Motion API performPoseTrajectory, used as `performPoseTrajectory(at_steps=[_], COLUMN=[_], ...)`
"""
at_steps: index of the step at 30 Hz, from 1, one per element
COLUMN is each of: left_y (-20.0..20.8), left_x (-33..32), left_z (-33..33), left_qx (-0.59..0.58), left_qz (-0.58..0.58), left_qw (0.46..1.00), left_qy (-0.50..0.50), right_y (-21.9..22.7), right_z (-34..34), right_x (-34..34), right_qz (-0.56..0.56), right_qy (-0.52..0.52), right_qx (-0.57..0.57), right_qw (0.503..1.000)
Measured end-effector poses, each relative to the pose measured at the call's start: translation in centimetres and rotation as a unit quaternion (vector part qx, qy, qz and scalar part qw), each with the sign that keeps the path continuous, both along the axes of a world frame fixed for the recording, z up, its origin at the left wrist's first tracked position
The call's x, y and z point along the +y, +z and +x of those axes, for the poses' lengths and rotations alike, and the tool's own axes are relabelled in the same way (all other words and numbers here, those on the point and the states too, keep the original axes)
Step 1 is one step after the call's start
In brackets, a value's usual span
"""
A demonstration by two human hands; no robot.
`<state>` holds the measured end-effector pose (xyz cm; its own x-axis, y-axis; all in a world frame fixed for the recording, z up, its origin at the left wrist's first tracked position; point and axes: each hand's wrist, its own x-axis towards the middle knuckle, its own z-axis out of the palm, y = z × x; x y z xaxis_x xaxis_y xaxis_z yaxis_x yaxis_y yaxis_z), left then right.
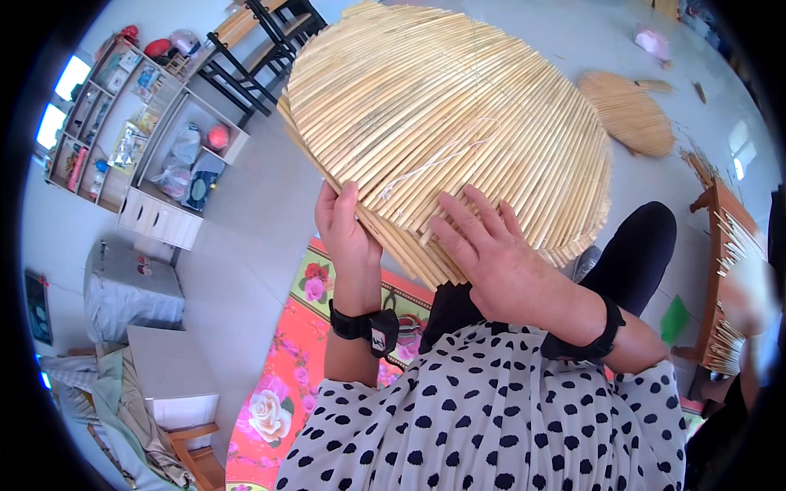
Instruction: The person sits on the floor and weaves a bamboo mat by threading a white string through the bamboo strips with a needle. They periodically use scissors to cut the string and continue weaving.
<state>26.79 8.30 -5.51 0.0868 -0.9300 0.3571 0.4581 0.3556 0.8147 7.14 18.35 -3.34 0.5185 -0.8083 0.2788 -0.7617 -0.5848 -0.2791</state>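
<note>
Held up over her lap, the straw fan (pixel 442 123) looks light, stiff and brittle, best taken at its lower edge, where the left hand (pixel 344 225) pinches it and the right hand (pixel 491 254) lies flat, fingers spread.

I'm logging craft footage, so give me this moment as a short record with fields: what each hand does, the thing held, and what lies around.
left hand: grips the lower left edge of the mat
right hand: flat on the mat's face, fingers spread
held thing: round mat of pale straw stalks, loose white string across it
nearby: second straw mat on the floor, shelf unit at left, floral floor mat below
</note>
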Motion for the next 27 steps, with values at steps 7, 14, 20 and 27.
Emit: performPoseTrajectory(at_steps=[7,14,20,27], left_y=[-6.2,-10.8,-11.4,-10.8], left_x=[-0.7,-0.1,0.7,-5.3], left_z=[-1.0,-3.4,-4.4,-3.4], left_qx=[0.148,0.196,0.156,0.042], left_qz=[0.071,0.160,0.162,0.041], left_qw=[0.983,0.948,0.937,0.908], left_qy=[-0.087,-0.193,-0.267,-0.416], right_y=[1.2,1.2,4.8,-0.3], right_z=[2.6,2.7,1.4,-2.4], right_x=[1.4,3.2,2.7,-8.0], right_qz=[0.007,0.025,0.311,0.088], right_qy=[-0.040,-0.035,-0.022,-0.178], right_qx=[0.222,0.291,0.066,-0.186], right_qw=[0.974,0.956,0.948,0.962])
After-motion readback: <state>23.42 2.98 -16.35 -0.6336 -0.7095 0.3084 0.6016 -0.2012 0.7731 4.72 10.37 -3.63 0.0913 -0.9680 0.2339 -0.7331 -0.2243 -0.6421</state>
